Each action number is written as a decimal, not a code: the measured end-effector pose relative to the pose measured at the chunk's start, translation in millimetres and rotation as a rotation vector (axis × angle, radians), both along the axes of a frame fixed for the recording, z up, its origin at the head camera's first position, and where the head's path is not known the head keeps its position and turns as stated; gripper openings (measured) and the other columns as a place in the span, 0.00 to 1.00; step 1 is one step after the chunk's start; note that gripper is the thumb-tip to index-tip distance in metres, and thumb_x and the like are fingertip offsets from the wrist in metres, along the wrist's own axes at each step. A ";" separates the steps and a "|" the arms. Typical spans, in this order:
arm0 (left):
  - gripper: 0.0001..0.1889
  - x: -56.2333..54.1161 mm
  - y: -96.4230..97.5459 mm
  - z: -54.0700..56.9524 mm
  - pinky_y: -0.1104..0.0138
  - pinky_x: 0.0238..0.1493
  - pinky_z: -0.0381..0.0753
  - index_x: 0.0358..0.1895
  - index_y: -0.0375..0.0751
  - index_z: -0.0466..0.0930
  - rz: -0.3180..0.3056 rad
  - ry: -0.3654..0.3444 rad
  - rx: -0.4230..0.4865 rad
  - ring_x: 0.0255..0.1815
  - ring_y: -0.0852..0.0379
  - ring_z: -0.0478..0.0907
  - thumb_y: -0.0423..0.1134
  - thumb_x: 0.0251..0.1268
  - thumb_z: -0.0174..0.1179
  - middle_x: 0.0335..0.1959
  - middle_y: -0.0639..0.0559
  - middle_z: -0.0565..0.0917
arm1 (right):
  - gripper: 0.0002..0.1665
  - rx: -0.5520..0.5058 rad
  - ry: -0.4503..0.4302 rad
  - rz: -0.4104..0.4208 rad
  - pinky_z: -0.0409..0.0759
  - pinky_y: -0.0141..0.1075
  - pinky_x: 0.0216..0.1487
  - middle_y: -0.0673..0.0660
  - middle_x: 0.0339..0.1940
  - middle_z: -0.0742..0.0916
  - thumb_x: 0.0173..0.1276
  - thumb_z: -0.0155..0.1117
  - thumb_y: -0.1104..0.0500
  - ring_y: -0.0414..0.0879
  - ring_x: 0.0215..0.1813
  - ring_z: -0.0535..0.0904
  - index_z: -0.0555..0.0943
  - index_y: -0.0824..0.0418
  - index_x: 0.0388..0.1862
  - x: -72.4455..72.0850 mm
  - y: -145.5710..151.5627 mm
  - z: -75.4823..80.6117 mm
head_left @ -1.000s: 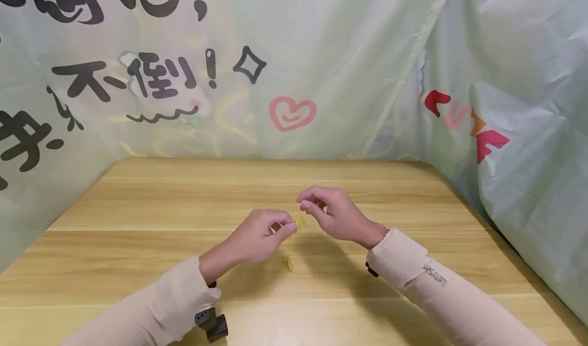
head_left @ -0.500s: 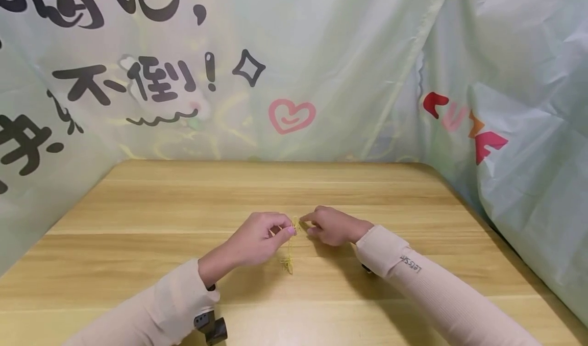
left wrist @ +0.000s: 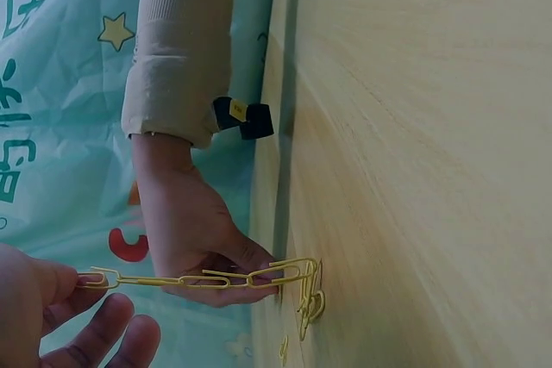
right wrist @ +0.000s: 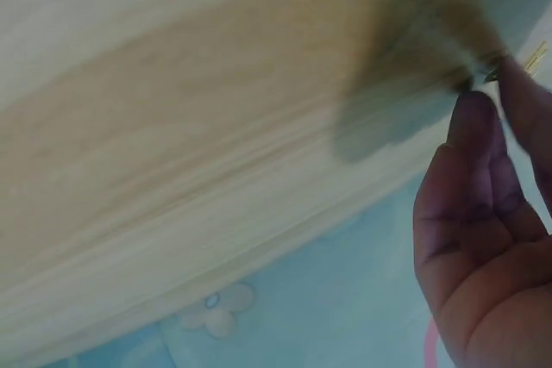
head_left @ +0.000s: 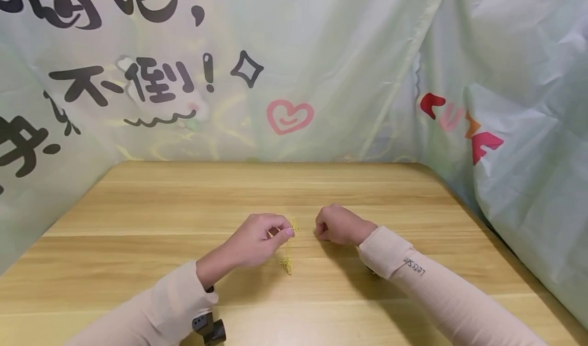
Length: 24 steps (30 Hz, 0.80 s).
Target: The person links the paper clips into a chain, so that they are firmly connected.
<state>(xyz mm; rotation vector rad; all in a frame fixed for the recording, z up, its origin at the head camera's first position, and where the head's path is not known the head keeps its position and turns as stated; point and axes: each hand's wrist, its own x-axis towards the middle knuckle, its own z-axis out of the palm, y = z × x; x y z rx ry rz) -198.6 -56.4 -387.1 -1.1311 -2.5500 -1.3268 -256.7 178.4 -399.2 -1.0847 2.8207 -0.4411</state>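
My left hand (head_left: 262,239) pinches the top of a yellow paper clip chain (left wrist: 168,281) between thumb and forefinger. Its links hang down, and the lower end (head_left: 287,266) lies bunched on the table. More yellow clips (head_left: 295,226) show just beyond the left fingertips in the head view. To their right, low over the tabletop, is my right hand (head_left: 343,225) with curled fingers. In the right wrist view its thumb and forefinger come together on a small paper clip (right wrist: 492,73), mostly hidden by the fingertips.
A wooden table (head_left: 184,193) with rounded far corners lies under both hands. Printed cloth (head_left: 349,55) hangs behind it and along both sides. A black wrist camera (head_left: 209,328) sits below the left cuff.
My right hand came down to the clips beside the left fingertips, then drew back a little to the right with its fingers curled. The left hand kept its pinch on the chain.
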 end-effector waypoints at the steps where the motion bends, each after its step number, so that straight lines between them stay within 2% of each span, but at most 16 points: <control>1: 0.08 0.3 0.5 0.0 0.66 0.37 0.80 0.34 0.42 0.83 -0.001 -0.004 0.001 0.33 0.60 0.79 0.35 0.70 0.55 0.32 0.52 0.84 | 0.16 0.004 -0.009 -0.015 0.64 0.28 0.24 0.45 0.16 0.74 0.51 0.59 0.80 0.36 0.22 0.64 0.76 0.62 0.15 0.4 0.2 -0.1; 4: 0.08 0.5 1.5 -1.1 0.67 0.37 0.80 0.34 0.41 0.83 -0.009 -0.010 0.000 0.33 0.60 0.79 0.35 0.71 0.54 0.32 0.50 0.84 | 0.15 0.030 -0.041 -0.066 0.74 0.31 0.29 0.50 0.22 0.80 0.52 0.56 0.81 0.39 0.26 0.73 0.80 0.64 0.24 1.5 0.0 -0.9; 6: 0.08 0.1 1.6 -1.9 0.68 0.37 0.80 0.34 0.41 0.83 -0.010 -0.005 -0.002 0.33 0.59 0.79 0.35 0.71 0.54 0.32 0.49 0.84 | 0.17 0.050 -0.058 -0.098 0.79 0.34 0.35 0.52 0.27 0.84 0.51 0.57 0.82 0.41 0.32 0.78 0.82 0.62 0.31 1.9 -0.4 -2.1; 7: 0.09 0.0 1.5 -2.3 0.68 0.37 0.80 0.34 0.41 0.83 -0.009 0.000 -0.003 0.33 0.59 0.79 0.35 0.71 0.54 0.32 0.49 0.84 | 0.17 0.063 -0.067 -0.106 0.80 0.36 0.36 0.52 0.27 0.83 0.52 0.58 0.81 0.41 0.32 0.78 0.82 0.63 0.32 1.9 -0.9 -2.7; 12: 0.08 0.4 0.9 -2.2 0.67 0.37 0.80 0.34 0.42 0.83 0.004 0.008 -0.010 0.33 0.58 0.79 0.35 0.71 0.54 0.32 0.50 0.84 | 0.14 0.122 -0.078 -0.126 0.78 0.36 0.36 0.49 0.24 0.78 0.54 0.59 0.79 0.41 0.29 0.74 0.79 0.63 0.32 2.9 -2.6 -4.1; 16: 0.08 1.0 1.4 -2.0 0.66 0.37 0.80 0.34 0.42 0.83 0.003 -0.004 -0.016 0.34 0.57 0.79 0.35 0.71 0.54 0.32 0.50 0.84 | 0.15 0.121 -0.088 -0.126 0.76 0.36 0.34 0.49 0.23 0.77 0.51 0.58 0.80 0.44 0.29 0.72 0.78 0.62 0.30 3.9 -3.1 -5.2; 22: 0.09 2.8 2.0 0.8 0.66 0.37 0.79 0.34 0.43 0.82 0.005 -0.029 -0.030 0.34 0.56 0.80 0.36 0.71 0.54 0.32 0.50 0.84 | 0.18 0.138 -0.128 -0.168 0.78 0.38 0.38 0.51 0.30 0.81 0.49 0.57 0.80 0.46 0.33 0.74 0.79 0.62 0.35 3.4 -4.4 -5.2; 24: 0.09 2.6 1.5 1.7 0.66 0.37 0.79 0.34 0.42 0.83 0.005 -0.028 -0.030 0.34 0.56 0.79 0.36 0.71 0.54 0.32 0.50 0.84 | 0.15 0.136 -0.129 -0.177 0.73 0.34 0.30 0.48 0.24 0.77 0.51 0.56 0.78 0.42 0.27 0.70 0.77 0.60 0.29 3.0 -3.7 -4.5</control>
